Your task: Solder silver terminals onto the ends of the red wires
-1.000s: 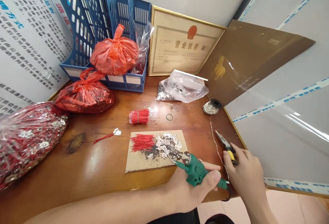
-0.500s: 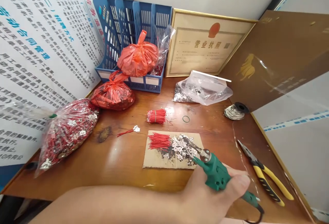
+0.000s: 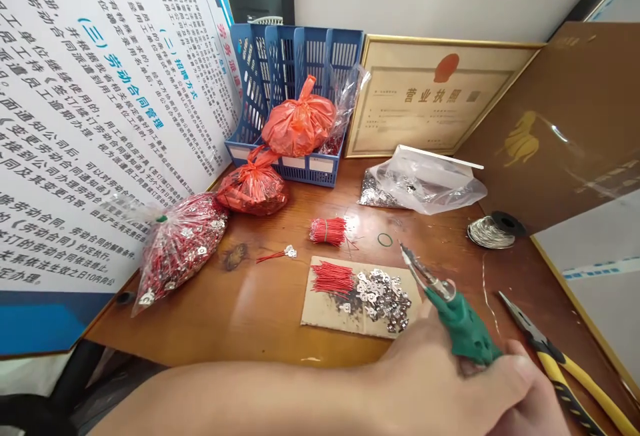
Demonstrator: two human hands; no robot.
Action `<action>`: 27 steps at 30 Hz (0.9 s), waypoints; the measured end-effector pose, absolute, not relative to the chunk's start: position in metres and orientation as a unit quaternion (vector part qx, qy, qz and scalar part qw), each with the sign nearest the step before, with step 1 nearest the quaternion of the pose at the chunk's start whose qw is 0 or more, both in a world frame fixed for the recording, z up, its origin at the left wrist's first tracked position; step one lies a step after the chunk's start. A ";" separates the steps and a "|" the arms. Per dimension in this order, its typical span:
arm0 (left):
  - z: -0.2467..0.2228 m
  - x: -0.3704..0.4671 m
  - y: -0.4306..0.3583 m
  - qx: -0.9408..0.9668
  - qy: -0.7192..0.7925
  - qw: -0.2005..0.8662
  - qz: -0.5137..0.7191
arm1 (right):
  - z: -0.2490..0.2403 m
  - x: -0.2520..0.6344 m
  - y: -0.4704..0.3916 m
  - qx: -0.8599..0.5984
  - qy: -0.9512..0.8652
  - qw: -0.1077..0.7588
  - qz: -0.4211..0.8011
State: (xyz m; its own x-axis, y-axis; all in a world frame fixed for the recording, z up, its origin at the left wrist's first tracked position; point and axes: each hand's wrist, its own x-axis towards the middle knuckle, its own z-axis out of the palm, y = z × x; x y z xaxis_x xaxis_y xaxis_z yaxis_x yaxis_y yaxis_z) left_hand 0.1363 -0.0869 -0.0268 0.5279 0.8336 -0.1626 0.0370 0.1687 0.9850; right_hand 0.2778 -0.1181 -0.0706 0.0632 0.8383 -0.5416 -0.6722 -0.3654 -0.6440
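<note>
My left hand (image 3: 430,359) reaches across from the lower left and is closed on a green soldering iron (image 3: 467,329). The thumb lies over the iron's body, and the dark metal tip points up and left, past the cardboard's right edge. At the lower right, my right hand (image 3: 543,399) shows partly behind the left thumb, closed around the rear of the handle, which is hidden. Left of the iron, the cardboard piece (image 3: 320,318) carries a row of short red wires (image 3: 333,279) and a heap of small silver metal tabs (image 3: 383,297).
Behind the cardboard lie a banded red wire bundle (image 3: 327,231) and a green rubber band (image 3: 385,240). Pliers (image 3: 540,346) and a solder spool (image 3: 493,231) stand right. Filled bags (image 3: 185,243) and a blue file rack (image 3: 305,173) are at left and back.
The soldering iron has moved from above the metal tabs to the right, nearer me. My right hand has come in at its handle. The view has swung left.
</note>
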 end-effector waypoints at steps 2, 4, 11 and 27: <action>-0.029 0.131 -0.086 0.596 0.384 0.644 0.288 | -0.060 0.277 -0.110 -0.449 -0.105 0.572 0.679; -0.037 0.121 -0.090 0.621 0.393 0.627 0.257 | -0.050 0.276 -0.102 -0.426 -0.105 0.606 0.663; -0.028 0.040 -0.090 0.792 0.351 0.445 0.226 | -0.040 0.289 -0.086 -0.443 -0.127 0.679 0.571; -0.055 -0.046 -0.028 0.880 0.385 0.094 0.262 | -0.055 0.291 -0.098 -0.581 -0.185 0.550 0.571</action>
State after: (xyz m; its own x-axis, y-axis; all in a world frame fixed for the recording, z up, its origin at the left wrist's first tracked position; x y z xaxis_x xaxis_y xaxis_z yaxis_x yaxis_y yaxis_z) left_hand -0.0456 -0.0282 -0.0546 0.5667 0.7267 0.3882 0.6284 -0.6860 0.3668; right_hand 0.2905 -0.0984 -0.0549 0.2796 0.8427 -0.4601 -0.4140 -0.3266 -0.8497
